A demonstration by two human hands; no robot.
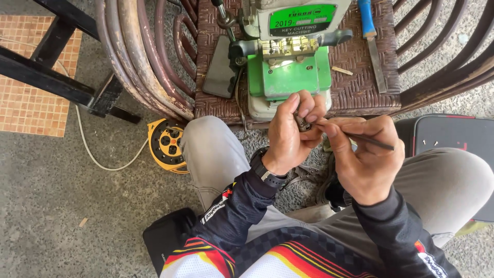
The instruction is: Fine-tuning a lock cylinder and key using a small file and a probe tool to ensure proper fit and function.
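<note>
I count one green key-cutting machine (288,56) on one woven rattan chair (360,82), one blue-handled file (371,41), one dark phone (220,69), and one yellow cable reel (165,145) on the floor. My two hands are up: my left hand (292,135) pinches one small metal piece (304,124), my right hand (363,154) one thin dark tool (373,140).

Seated, knees apart, looking down. Left hand (292,133) pinching a small metal part (303,124) at the fingertips; right hand (364,154) gripping a thin dark tool (370,140), tip touching the part. Green key-cutting machine (288,56) on a brown wicker chair seat (360,87) just ahead. Blue-handled file (371,41) right of the machine, dark phone (220,69) left. Yellow cable reel (165,145) on the concrete floor by the left knee.
</note>
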